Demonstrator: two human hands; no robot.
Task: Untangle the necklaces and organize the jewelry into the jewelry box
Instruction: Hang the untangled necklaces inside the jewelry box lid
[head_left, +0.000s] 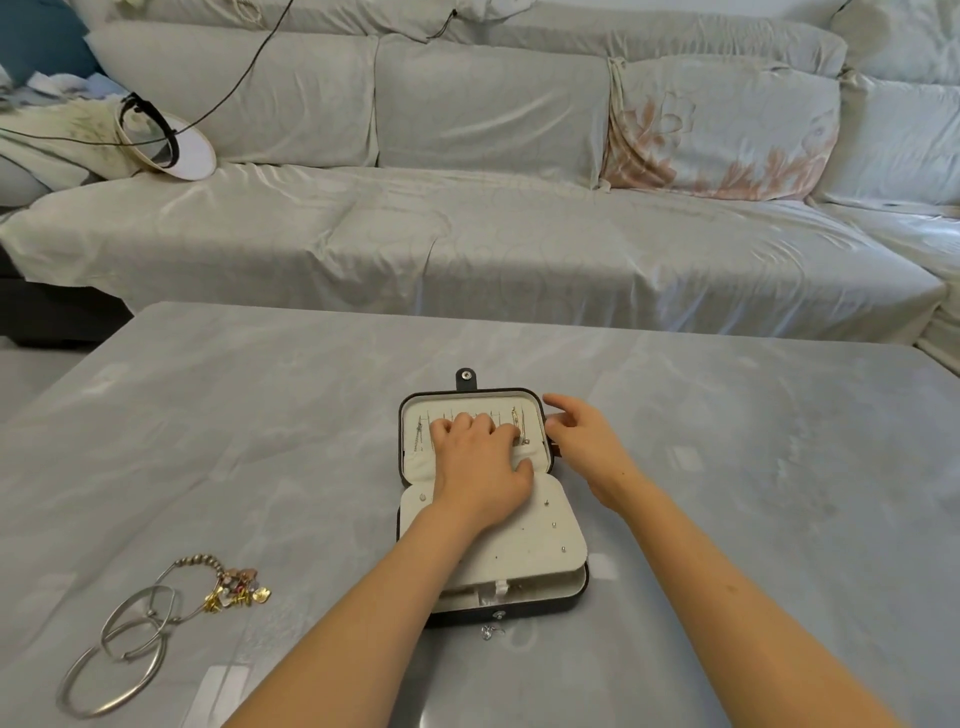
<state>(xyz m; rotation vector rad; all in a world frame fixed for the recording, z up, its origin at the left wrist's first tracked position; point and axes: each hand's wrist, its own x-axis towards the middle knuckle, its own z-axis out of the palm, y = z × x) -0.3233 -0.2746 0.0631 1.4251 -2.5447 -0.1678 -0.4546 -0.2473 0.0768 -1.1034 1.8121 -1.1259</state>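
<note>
a small dark box (519, 609) lies open on a grey worktop (260, 415), near the middle and close to the person. its lid (415, 410) is folded flat on the far side, with a pale lining facing up and a snap tab at its far edge. thin chains (418, 434) hang in a row across the lining, one of them gold. on the near half a white flap (540, 525) covers the base and carries a few tiny studs (563, 548). the left hand (480, 462) lies on the lid lining, fingers bent down over the middle chains; you cannot tell whether it holds one. the right hand (582, 436) is just beside the lid's right edge, fingers loose and spread, holding nothing. a small silver piece (491, 632) lies on the worktop just in front of the box. well to the left, near the front edge, two silver bangles (124, 656) overlap, and a beaded bracelet (236, 590) with gold and pink charms lies touching them. beyond the worktop stands a sofa (467, 234) under a pale, creased cover.
</note>
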